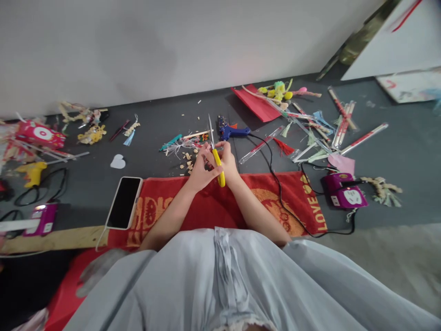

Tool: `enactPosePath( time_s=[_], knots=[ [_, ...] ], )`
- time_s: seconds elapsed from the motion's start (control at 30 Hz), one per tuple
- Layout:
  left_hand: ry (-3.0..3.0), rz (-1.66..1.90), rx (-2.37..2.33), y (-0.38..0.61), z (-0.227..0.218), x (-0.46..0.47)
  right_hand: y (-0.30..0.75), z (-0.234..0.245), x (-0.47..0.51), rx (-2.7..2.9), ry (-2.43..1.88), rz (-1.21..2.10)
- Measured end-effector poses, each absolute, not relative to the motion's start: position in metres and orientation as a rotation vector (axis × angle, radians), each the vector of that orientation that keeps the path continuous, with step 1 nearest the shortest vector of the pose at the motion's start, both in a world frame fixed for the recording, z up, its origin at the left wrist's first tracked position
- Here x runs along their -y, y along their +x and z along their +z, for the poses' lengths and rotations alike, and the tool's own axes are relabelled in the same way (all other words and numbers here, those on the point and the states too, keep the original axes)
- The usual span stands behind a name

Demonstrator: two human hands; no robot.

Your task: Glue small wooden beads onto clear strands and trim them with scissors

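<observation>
Pale-bladed scissors with yellow handles (219, 169) point away from me, over the red towel's far edge. My right hand (228, 162) is closed around the handle from the right. My left hand (200, 172) is curled beside it, with the thumb reaching across to the handle. Something small and dark red shows between the hands, too hidden to name. Just beyond, a blue glue gun (236, 131) lies on the dark table. Left of it are a bundle of white strings (179, 145), a teal tool (172, 141) and small wood-coloured bits (188, 162).
A phone (124, 202) lies left on the red towel (213, 207). A black cord (278, 184) crosses the towel. Right are a purple box (345, 191), wrapped sticks (365, 138) and red paper (257, 103); far left, a yellow glue gun (33, 172). A white wall (155, 46) stands behind.
</observation>
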State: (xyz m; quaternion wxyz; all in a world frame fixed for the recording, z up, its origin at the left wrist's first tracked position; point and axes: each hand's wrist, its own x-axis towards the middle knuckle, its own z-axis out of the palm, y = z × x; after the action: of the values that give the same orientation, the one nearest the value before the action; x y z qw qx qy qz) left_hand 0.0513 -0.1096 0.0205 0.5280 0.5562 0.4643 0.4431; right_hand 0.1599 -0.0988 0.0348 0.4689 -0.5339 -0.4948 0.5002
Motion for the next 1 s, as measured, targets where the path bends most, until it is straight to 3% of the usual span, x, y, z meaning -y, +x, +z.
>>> enactPosePath(
  time_s=[0.27,0.67,1.0],
  knots=[
    [1.109,0.894,-1.121,0.066,0.054,0.108,0.165,0.039,0.097,1.377,-1.464,1.157],
    [1.025,0.807,-1.06,0.059,0.068,0.11,0.163,0.049,0.103,1.453,-1.596,1.091],
    [1.285,0.963,-1.222,0.043,0.077,0.107,0.162,0.046,0.103,1.483,-1.612,1.059]
  ],
)
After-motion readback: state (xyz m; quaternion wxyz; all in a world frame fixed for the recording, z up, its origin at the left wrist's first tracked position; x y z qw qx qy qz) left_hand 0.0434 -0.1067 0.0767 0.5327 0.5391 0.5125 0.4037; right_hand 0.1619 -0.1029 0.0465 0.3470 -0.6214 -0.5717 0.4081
